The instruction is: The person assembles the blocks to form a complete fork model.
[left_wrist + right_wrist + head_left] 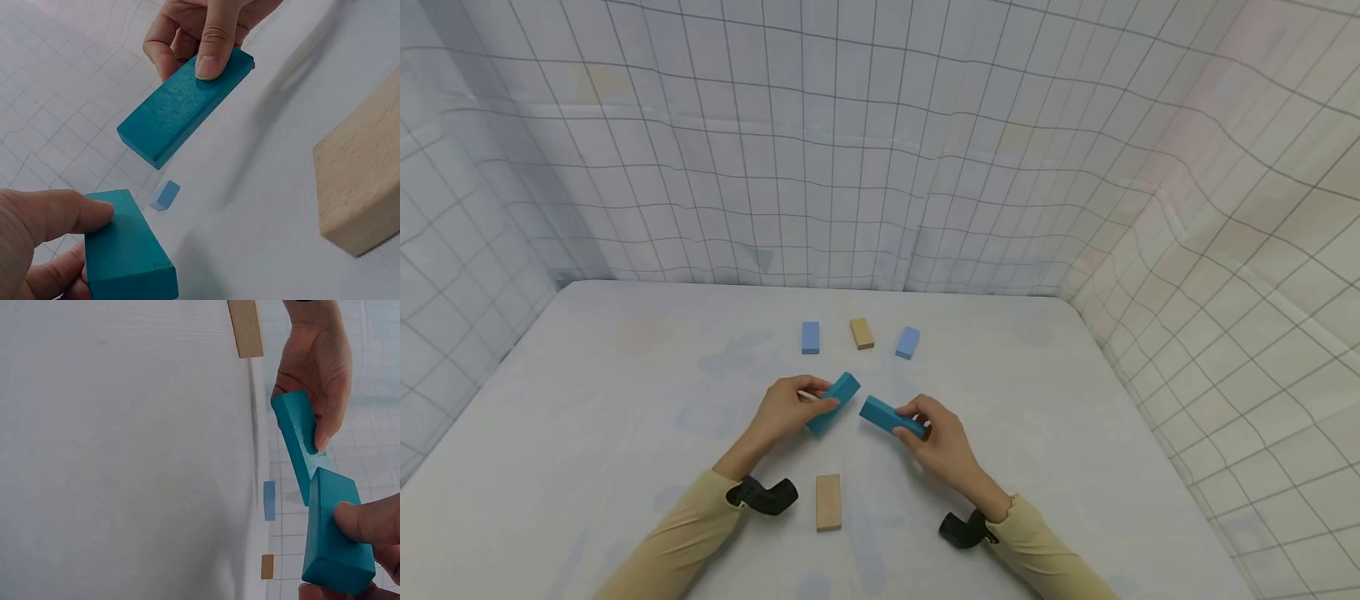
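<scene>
White table (1037,375) underlies wooden block (828,502), your landmark. Your left hand (788,411), beyond landmark and leftward, pinches left teal block (843,395); your right hand (945,443), beyond and rightward, pinches right teal block (883,414). Both teal blocks look raised, angled differently, ends apart, beyond wooden block. Farther beyond: left blue block (810,337), right blue block (907,342), tan block (862,333) between. Step looks like mid-air handling of teal pair; next move calls for firm pinches, care over gap.

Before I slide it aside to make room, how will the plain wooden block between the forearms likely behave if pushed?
The plain wooden block lies flat, so it should slide rather than tip. Its flat faces make rolling unlikely. The grain in the left wrist view suggests stiff wood.
</scene>
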`<state>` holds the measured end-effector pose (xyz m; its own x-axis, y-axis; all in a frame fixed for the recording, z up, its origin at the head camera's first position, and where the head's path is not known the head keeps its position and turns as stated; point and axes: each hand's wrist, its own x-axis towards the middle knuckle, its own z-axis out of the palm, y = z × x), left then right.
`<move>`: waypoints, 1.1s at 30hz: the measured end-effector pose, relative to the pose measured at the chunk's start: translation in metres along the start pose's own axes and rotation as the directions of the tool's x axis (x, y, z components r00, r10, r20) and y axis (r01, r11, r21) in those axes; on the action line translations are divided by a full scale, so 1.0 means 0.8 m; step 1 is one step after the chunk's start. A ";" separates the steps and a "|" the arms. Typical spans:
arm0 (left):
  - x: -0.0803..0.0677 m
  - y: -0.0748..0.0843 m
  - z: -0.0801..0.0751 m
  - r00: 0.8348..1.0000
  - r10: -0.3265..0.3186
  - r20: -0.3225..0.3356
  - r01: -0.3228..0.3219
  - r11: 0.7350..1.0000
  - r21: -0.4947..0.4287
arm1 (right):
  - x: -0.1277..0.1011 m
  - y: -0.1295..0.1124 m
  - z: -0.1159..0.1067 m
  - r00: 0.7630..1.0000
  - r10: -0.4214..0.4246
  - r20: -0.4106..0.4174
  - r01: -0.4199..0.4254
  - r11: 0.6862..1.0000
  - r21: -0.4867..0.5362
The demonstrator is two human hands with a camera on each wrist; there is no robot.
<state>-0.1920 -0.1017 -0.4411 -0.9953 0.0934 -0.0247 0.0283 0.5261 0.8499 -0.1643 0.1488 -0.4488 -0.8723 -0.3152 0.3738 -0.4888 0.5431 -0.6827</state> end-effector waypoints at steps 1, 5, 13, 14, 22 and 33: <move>0.000 0.002 0.000 1.000 0.000 0.002 0.000 1.000 -0.004 | 0.000 0.000 0.000 1.000 0.001 -0.008 -0.001 1.000 0.004; 0.000 0.005 0.004 1.000 0.000 0.001 0.000 1.000 -0.029 | 0.001 -0.001 -0.001 0.999 0.007 -0.033 -0.006 1.000 0.023; 0.003 0.006 0.014 0.999 -0.040 0.031 0.043 0.993 -0.113 | 0.001 0.000 -0.003 0.999 0.011 -0.048 -0.009 0.999 0.033; 0.003 0.006 0.015 0.998 -0.048 0.043 0.053 0.991 -0.126 | 0.001 0.001 -0.003 0.999 0.010 -0.048 -0.009 0.999 0.033; 0.005 0.006 0.029 0.994 -0.077 0.077 0.088 0.984 -0.157 | 0.006 0.003 -0.004 0.998 0.007 -0.057 -0.005 0.999 0.043; 0.012 0.003 0.043 0.991 -0.095 0.099 0.109 0.983 -0.149 | 0.012 0.005 -0.003 0.996 0.065 -0.056 -0.062 0.997 0.050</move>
<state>-0.1984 -0.0706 -0.4577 -0.9795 0.1264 -0.1571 -0.0943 0.4012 0.9111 -0.1745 0.1493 -0.4464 -0.9016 -0.2353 0.3629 -0.4322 0.5225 -0.7350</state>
